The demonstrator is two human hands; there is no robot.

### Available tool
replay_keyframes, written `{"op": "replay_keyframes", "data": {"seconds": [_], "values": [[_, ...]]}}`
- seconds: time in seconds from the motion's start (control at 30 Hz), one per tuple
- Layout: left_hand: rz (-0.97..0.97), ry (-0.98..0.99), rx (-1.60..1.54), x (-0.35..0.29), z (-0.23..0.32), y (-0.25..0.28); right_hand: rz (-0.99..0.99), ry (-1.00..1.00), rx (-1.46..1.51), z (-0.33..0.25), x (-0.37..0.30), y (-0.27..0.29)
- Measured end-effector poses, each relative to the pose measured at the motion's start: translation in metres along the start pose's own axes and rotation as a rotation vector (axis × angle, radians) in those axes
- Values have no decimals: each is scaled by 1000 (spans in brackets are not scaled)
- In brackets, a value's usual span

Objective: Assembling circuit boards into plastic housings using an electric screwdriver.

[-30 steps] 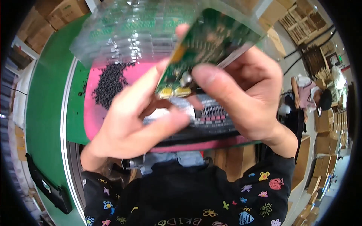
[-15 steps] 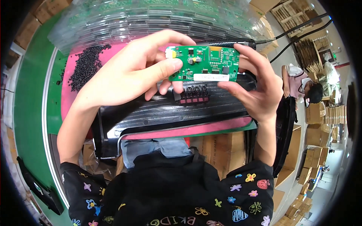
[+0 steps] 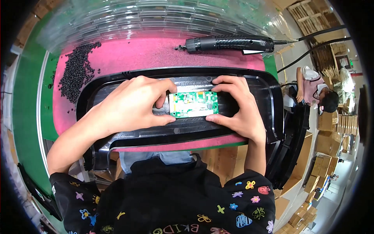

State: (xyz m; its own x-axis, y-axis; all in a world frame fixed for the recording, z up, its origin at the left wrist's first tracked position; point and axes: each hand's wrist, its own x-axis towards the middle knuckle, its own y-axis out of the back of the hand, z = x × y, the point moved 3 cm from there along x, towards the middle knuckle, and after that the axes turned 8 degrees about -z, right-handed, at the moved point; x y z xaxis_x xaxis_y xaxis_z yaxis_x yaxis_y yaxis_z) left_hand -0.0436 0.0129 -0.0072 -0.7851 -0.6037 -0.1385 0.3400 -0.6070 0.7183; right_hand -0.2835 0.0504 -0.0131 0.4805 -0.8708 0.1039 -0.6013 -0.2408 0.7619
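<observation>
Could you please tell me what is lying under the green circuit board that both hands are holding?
The circuit board lies flat on the black plastic housing, left hand and right hand at its ends. The board covers the housing beneath it, so any seat or pegs are hidden.

Person wearing black top [image 3: 167,195], loose, short sleeves ending above elbow. Small multicoloured motifs scattering over fabric: flowers, hearts, butterflies in yellow, pink, blue, red, white. Lettering in mixed colours running across chest at lower edge. Light blue-grey garment [image 3: 156,158] showing just above black neckline. Forearms staying bare, no watch, no bracelets. Left hand [image 3: 130,107] and right hand [image 3: 239,107] wearing no gloves, no rings; nails looking short, unpainted.
</observation>
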Motion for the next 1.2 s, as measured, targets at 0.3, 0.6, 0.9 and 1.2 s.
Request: {"op": "replay_keyframes", "data": {"seconds": [0.3,0.6,0.9,1.2], "values": [[8,36,0,2,-3,-5,-40,22,-41,5,1,-3],[-4,35,-19,2,-3,-3,-54,-13,-47,3,1,-3],[-47,25,-3,-4,-2,0,373,-187,-293,-21,-4,41],[-32,23,6,-12,-2,6,502,-289,55,33,36,71]]}}
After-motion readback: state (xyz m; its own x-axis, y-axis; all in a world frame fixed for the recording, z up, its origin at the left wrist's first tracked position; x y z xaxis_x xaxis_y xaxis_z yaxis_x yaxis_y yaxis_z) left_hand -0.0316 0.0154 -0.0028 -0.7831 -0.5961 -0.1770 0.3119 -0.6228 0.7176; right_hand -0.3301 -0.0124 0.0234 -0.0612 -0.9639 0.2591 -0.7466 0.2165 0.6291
